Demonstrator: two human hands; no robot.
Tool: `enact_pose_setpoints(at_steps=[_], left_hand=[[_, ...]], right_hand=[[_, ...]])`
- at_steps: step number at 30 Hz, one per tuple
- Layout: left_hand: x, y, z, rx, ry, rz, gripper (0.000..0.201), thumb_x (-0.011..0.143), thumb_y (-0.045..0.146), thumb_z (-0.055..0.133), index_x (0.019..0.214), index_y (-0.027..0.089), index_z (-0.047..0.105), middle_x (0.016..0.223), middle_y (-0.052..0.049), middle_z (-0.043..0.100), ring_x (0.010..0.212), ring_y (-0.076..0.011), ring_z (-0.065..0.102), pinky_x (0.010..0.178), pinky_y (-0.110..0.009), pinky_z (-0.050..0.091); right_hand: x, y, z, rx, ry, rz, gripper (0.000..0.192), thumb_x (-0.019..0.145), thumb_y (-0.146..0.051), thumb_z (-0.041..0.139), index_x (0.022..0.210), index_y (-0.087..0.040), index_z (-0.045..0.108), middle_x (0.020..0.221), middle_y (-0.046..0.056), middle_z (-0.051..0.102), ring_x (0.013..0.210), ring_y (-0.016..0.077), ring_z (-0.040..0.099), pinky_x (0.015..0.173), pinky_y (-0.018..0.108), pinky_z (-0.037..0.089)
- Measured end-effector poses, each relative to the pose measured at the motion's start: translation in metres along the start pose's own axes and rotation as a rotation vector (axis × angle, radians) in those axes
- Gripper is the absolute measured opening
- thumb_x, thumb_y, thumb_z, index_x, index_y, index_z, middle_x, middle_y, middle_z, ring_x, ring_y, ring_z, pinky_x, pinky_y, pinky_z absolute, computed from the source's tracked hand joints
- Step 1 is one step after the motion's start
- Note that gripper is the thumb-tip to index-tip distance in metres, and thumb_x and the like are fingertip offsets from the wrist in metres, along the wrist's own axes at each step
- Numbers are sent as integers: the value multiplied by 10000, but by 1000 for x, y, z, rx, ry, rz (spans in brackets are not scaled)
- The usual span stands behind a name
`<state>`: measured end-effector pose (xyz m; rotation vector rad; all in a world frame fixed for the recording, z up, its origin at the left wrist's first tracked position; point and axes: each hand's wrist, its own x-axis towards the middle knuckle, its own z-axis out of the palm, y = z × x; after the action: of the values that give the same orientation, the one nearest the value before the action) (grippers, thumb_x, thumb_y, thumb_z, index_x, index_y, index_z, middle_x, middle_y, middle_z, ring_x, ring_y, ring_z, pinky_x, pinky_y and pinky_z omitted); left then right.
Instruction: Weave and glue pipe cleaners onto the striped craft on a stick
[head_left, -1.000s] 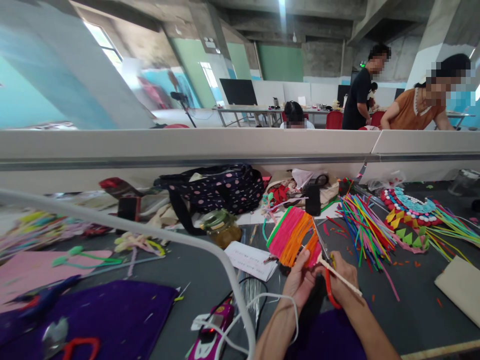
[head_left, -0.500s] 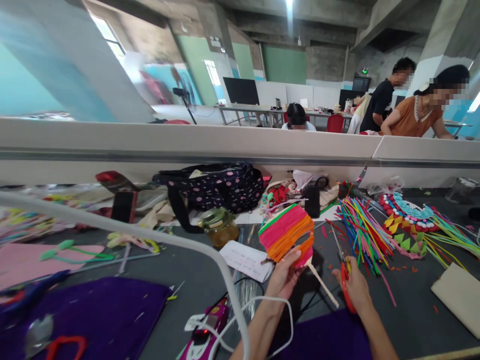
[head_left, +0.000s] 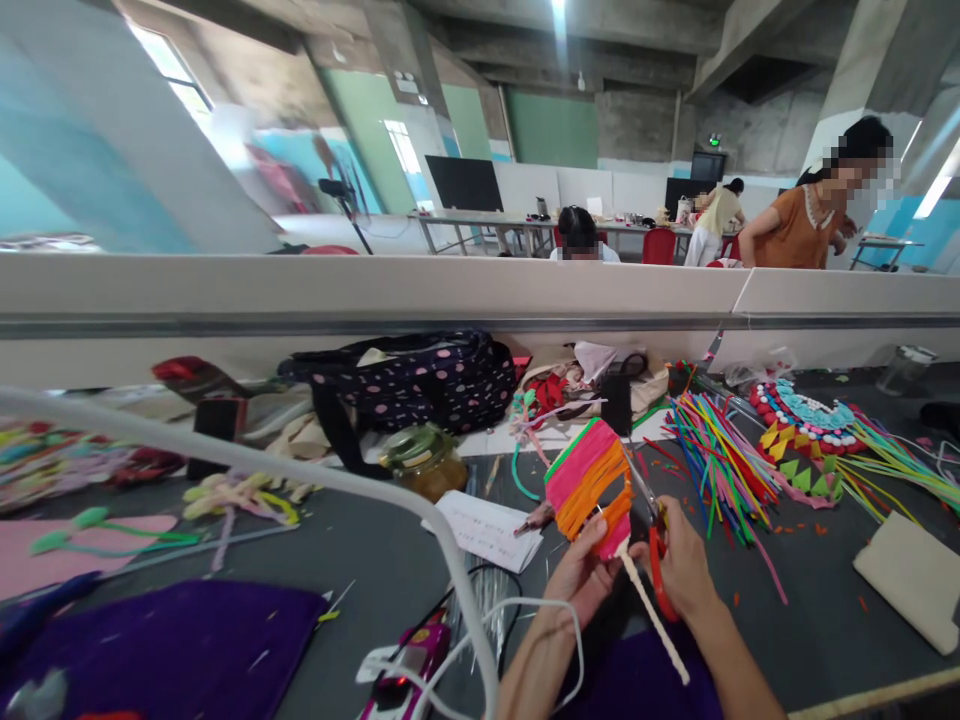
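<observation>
My left hand (head_left: 579,582) grips a small pipe-cleaner fan (head_left: 581,488) by its lower edge. The fan has pink, orange and green bands, a gap near its right side, and a cream wrapped handle (head_left: 654,618) slanting down to the right. In my right hand (head_left: 686,562) is a pair of scissors (head_left: 658,572) with red handles. Their blades point up along the fan's right edge; whether they touch it I cannot tell. Right of the scissors lies a bundle of coloured pipe cleaners (head_left: 721,465).
A white cable (head_left: 442,520) arches across the front left. Near it are a glass jar (head_left: 424,460), white paper (head_left: 484,530), a magenta device (head_left: 409,665) and purple felt (head_left: 172,640). A dotted bag (head_left: 420,385) leans against the partition (head_left: 375,285). People work beyond it.
The scissors have come in from the right, up to the fan's edge. The fan has turned a little and sits further right. The view has shifted slightly.
</observation>
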<state>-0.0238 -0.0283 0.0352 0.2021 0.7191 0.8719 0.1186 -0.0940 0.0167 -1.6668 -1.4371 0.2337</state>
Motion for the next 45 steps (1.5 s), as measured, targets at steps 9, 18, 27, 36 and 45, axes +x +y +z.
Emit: enact_pose_setpoints(at_steps=[9,18,27,36,45], left_hand=[[1,-4,-3,30,-53,-16,381,784,41,633,1149,133,577,805,-48,743,622,-166,710,498,-223,572],[3,-4,-4,71,-39,-32,318,756,38,665,1060,120,620,802,-53,749,611,-172,704,510,-248,573],[-3,-3,4,156,-76,27,206,721,44,703,907,120,655,826,-62,750,677,-181,713,567,-233,581],[0,-7,3,153,-11,-5,215,729,32,693,918,119,639,805,-62,750,625,-182,708,506,-239,572],[4,-8,2,178,-2,-9,356,731,46,695,1078,96,632,810,-78,757,593,-175,705,489,-228,568]], right_hand=[[-2,1,-4,-83,31,-58,484,839,-449,578,1209,-176,425,1045,112,634,891,241,649,742,331,519],[-2,1,-10,-82,15,-52,443,845,-437,572,1181,-180,444,968,82,650,836,232,661,710,315,517],[-3,3,-10,-15,9,-45,491,846,-462,562,1225,-191,405,1068,104,632,978,260,640,809,346,504],[-2,3,-10,41,16,-5,297,869,-464,524,1004,-202,484,725,3,601,633,184,611,595,249,452],[-2,14,0,123,-34,135,337,905,-520,397,941,-208,519,646,15,625,569,191,630,551,245,433]])
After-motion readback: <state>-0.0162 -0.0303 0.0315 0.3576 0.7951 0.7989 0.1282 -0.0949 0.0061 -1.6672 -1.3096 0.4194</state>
